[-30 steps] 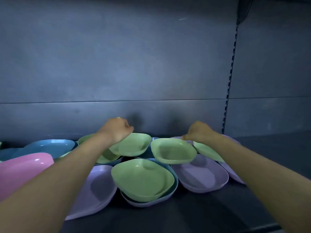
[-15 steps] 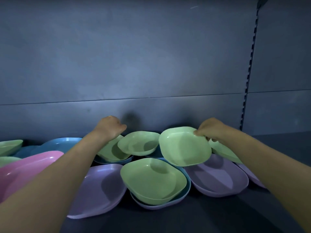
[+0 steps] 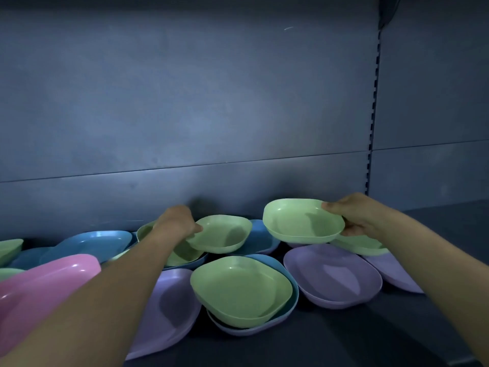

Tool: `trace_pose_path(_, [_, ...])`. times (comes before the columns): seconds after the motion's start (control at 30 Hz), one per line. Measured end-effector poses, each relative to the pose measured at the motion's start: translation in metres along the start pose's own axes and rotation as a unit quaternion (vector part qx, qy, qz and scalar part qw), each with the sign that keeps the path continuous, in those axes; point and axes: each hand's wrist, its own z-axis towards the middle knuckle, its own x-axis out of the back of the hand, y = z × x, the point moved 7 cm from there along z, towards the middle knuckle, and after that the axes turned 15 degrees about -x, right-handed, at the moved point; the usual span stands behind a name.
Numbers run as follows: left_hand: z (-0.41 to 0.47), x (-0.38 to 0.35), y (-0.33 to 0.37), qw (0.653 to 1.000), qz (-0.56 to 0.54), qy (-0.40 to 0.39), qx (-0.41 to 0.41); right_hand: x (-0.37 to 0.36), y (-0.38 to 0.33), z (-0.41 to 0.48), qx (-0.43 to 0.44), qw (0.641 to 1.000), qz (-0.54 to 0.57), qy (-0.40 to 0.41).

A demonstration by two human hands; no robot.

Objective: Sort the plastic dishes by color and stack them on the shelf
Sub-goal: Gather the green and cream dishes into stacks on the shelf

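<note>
Pastel plastic dishes lie scattered on a dark shelf (image 3: 344,340). My right hand (image 3: 357,217) grips the right rim of a green dish (image 3: 299,221), holding it lifted above the pile. My left hand (image 3: 177,222) pinches the left rim of another green dish (image 3: 222,234), tilted and raised off a blue dish (image 3: 260,239). A third green dish (image 3: 238,288) sits nested in a blue one (image 3: 287,279) on a purple one at the front. One more green dish (image 3: 357,246) lies under my right wrist.
Purple dishes (image 3: 333,276) (image 3: 172,308) flank the front stack. A pink dish (image 3: 47,282) and a blue dish (image 3: 92,243) lie at left, with green rims (image 3: 9,249) at the far left edge. The shelf's back wall (image 3: 185,128) stands close behind; a slotted upright (image 3: 371,128) runs at right.
My right hand has lifted its green dish higher and to the right. My left hand has closed on the rim of the middle green dish and tilted it up.
</note>
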Motion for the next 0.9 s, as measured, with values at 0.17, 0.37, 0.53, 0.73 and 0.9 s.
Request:
trace_pose_path(0.17, [0.005, -0.006, 0.001, 1.0, -0.008, -0.022, 0.015, 0.0, 0.009, -0.007, -0.028, 0.997, 0.058, -0.042])
trace_pose_path(0.37, [0.0, -0.006, 0.007, 0.999, -0.036, 0.001, 0.027, -0.002, 0.015, -0.017, -0.044, 0.991, 0.098, -0.076])
trace_pose_path(0.53, [-0.016, 0.008, 0.012, 0.991, -0.128, 0.027, 0.019, 0.002, 0.02, -0.037, -0.039, 0.989, 0.125, -0.065])
trace_pose_path(0.73, [-0.043, 0.032, 0.015, 0.963, -0.251, 0.095, 0.001, 0.014, 0.027, -0.062, -0.022, 0.987, 0.16, 0.003])
trace_pose_path(0.9, [-0.067, 0.047, 0.014, 0.944, -0.293, 0.151, -0.011, 0.014, 0.034, -0.09, -0.007, 0.991, 0.133, 0.035])
